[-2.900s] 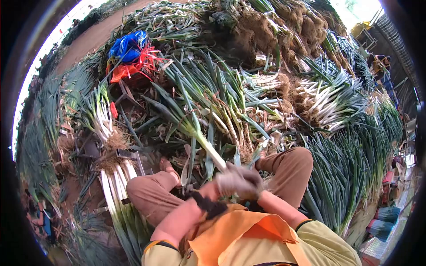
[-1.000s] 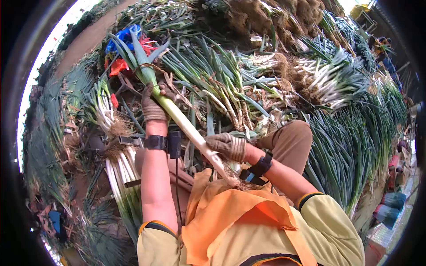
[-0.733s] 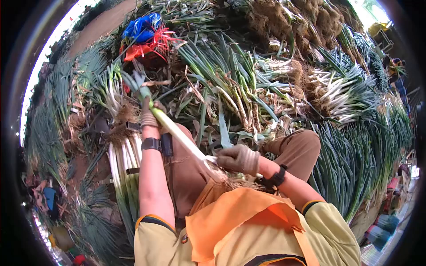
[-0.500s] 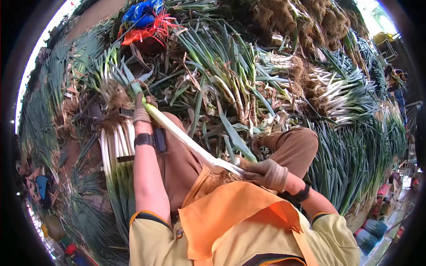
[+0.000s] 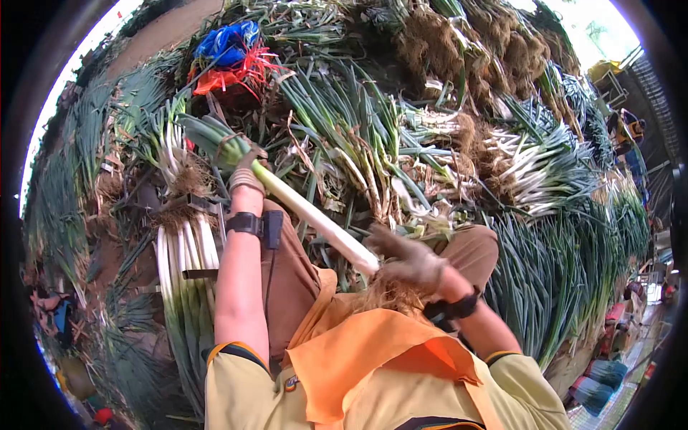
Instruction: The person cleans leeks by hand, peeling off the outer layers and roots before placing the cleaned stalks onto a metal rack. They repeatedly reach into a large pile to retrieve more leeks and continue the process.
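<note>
A thick leek (image 5: 315, 218) lies diagonally over my lap, green leaves at the upper left, white stem and brown roots at the lower right. Gloved, my left hand (image 5: 246, 170) is wrapped round it where the leaves meet the stem. My right hand (image 5: 410, 256), gloved and blurred, is beside the root end with its fingers stretched out and nothing visible in them. The roots (image 5: 390, 292) hang over the orange apron (image 5: 380, 351).
Leeks stand in a row with white stems (image 5: 188, 247) at the left. Blue and red plastic ties (image 5: 233, 54) lie at the top left. Piled leeks (image 5: 523, 161) and a large green bundle (image 5: 559, 272) are at the right. A person (image 5: 631, 129) is at the far right.
My right hand has opened and come off the leek's lower end. A loose green leaf there has left the lap area. The leek's root end now points down over the apron.
</note>
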Tool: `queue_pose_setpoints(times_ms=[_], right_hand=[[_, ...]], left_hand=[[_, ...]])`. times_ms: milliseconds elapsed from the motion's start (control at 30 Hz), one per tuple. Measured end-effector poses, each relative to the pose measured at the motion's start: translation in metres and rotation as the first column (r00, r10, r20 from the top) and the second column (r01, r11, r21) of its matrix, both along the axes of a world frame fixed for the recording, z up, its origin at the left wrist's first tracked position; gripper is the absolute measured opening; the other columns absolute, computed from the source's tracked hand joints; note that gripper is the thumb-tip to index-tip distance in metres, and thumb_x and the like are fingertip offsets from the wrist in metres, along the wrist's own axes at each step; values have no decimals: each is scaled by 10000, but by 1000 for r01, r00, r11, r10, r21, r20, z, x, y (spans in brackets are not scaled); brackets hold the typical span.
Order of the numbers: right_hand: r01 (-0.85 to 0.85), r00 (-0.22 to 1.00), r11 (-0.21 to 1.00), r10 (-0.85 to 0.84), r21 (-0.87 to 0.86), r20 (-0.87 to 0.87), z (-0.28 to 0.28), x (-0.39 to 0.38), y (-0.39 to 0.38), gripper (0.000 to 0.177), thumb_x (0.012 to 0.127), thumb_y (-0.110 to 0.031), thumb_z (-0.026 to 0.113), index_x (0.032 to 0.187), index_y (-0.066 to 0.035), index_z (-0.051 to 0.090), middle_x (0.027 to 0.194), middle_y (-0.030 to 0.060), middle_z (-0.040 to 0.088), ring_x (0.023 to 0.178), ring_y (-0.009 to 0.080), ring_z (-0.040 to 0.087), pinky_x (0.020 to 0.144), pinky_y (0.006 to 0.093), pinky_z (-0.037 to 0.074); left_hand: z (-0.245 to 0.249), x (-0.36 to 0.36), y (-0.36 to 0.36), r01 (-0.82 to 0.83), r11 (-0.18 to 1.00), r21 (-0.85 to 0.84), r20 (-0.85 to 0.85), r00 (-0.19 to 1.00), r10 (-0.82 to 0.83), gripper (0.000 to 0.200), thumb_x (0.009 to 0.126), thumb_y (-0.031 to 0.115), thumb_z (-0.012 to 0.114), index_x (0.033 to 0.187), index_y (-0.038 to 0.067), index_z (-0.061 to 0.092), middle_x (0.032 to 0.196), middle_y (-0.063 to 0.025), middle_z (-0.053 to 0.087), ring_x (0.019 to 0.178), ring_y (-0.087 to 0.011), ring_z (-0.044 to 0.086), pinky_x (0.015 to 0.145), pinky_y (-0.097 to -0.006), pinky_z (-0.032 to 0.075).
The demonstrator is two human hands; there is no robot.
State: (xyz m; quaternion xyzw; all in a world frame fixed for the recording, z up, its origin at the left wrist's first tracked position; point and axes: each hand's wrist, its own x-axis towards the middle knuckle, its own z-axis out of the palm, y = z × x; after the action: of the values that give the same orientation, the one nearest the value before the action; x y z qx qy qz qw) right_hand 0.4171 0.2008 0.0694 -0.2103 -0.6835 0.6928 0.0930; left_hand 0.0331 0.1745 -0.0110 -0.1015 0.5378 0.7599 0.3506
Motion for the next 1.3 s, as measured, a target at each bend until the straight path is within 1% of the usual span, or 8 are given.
queue_pose_setpoints(times_ms=[100, 200, 333, 467, 567, 667, 1067, 1300], right_hand=[[20, 988, 996, -33, 84, 150, -10, -23, -26, 648, 699, -111, 667, 1265, -19, 364, 1057, 54, 531, 967, 119, 462, 863, 267, 381], [46, 994, 922, -5, -385, 107, 8, -4, -23, 638, 702, -156, 660, 1258, -27, 375, 918, 32, 560, 731, 79, 517, 662, 209, 437], [-36, 999, 674, 33, -738, -19, -41, 32, -22, 569, 771, -161, 603, 1263, -12, 359, 890, 20, 552, 757, 63, 506, 665, 187, 420], [12, 992, 887, 47, -462, 115, -31, 32, -25, 493, 790, -136, 607, 1228, -7, 420, 1061, 48, 554, 921, 74, 498, 801, 214, 412], [124, 983, 992, -127, 29, 133, -50, 26, -35, 366, 730, -25, 640, 1086, -14, 555, 1002, 55, 610, 857, 90, 556, 762, 225, 456], [262, 917, 964, -232, -51, 324, -42, 13, -45, 218, 670, -59, 691, 873, -6, 632, 801, 54, 645, 695, 100, 570, 659, 243, 471], [100, 927, 991, -123, 84, 354, -40, 12, -59, 173, 629, -84, 697, 766, -17, 615, 677, 56, 594, 600, 116, 520, 595, 265, 450], [252, 966, 900, -211, -356, 149, -10, 39, -46, 233, 700, -30, 633, 927, 13, 604, 741, -29, 548, 656, 49, 503, 600, 179, 428]], left_hand=[[3, 14, 7, 20, 999, -36, -119, 993, -24, 328, 626, 163, 678, 888, 49, 517, 656, -70, 527, 541, -215, 519, 569, -305, 450], [33, 33, -9, 236, 816, 527, -129, 972, -198, 372, 694, 187, 649, 1009, 39, 517, 877, -103, 558, 742, -237, 554, 677, -353, 475], [37, 71, -1, 136, 674, 726, 87, 954, -287, 335, 771, 265, 600, 1001, 46, 493, 876, -124, 565, 766, -243, 569, 714, -380, 497], [-10, 52, 13, 233, 770, 594, 164, 902, -399, 196, 769, 153, 607, 897, 60, 492, 686, -56, 513, 577, -142, 518, 540, -257, 473], [5, 74, 11, 68, 972, 226, 161, 981, -106, 170, 742, 78, 595, 806, 60, 439, 592, -48, 476, 439, -156, 454, 409, -280, 424], [13, 82, 9, 48, 998, 51, 50, 997, -51, 207, 732, 85, 611, 824, 46, 429, 579, -57, 475, 419, -160, 462, 374, -287, 419], [72, 107, 3, 73, 989, -132, -354, 928, -116, 262, 734, 103, 626, 837, -2, 410, 594, -78, 501, 416, -156, 474, 366, -282, 409], [73, 74, 0, 82, 980, 182, -243, 969, -36, 183, 762, 90, 597, 845, 40, 442, 608, -61, 498, 445, -146, 475, 393, -275, 427]])
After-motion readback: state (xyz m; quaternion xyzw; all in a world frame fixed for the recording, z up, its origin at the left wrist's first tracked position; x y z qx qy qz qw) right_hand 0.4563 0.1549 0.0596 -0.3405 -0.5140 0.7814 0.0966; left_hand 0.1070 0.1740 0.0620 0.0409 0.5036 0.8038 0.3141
